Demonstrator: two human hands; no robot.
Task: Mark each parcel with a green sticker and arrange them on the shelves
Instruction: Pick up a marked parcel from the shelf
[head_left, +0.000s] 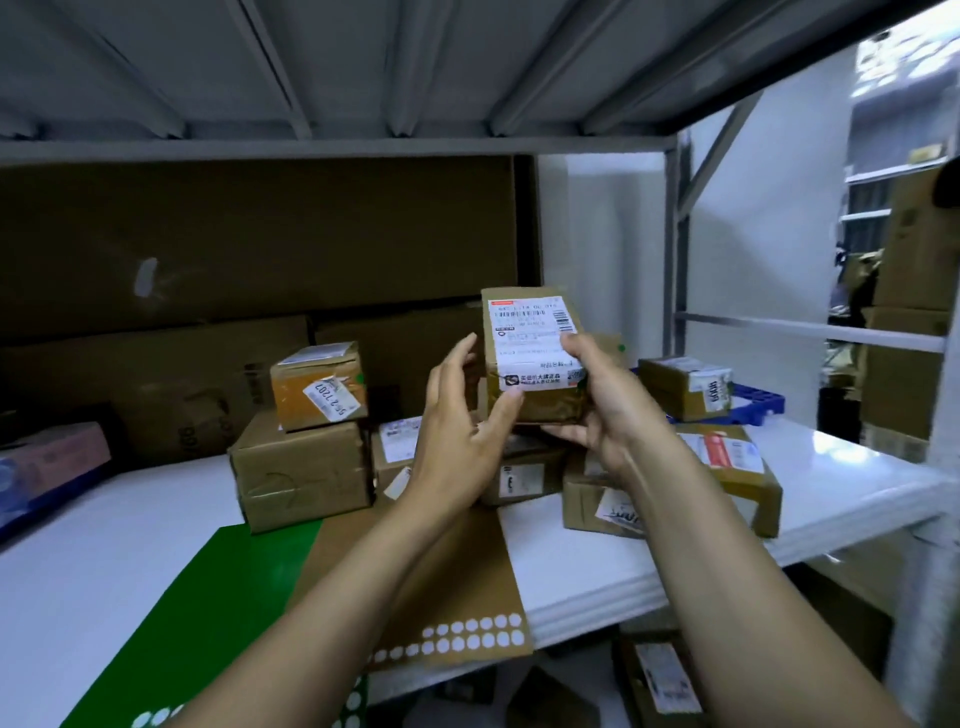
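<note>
so both hands are up over the white shelf (831, 478) with one small brown parcel (530, 332) between them, held in the air above the pile and not resting on anything. its white shipping label faces the camera and the box stands upright. the right hand (608, 410) has the real grip: thumb across the label's right edge, fingers curled under and behind the box. the left hand (460, 431) is mostly open, fingers fairly straight and pointing up beside the parcel's left side, with just the thumb tip pressing on the lower left corner of the label. can't tell if there's a sticker under that thumb.

lying on the shelf under the forearms is a green sticker sheet (208, 613), and beside it, on the right, a brown backing sheet (452, 571) with rows of white circles along its near edge.

behind the hands it's a heap of boxes: an orange-taped box (318, 387) stacked on a bigger brown box (301, 473) to the left, a taped box (685, 387) sitting on a blue tray (753, 408) to the right, and a low box with a red and white label (737, 467) at the shelf's right front. a box just behind the right hand shows a small green dot (621, 348). big flat cartons (260, 234) lean along the back, and a pink and blue box (52, 457) sits far left.
</note>
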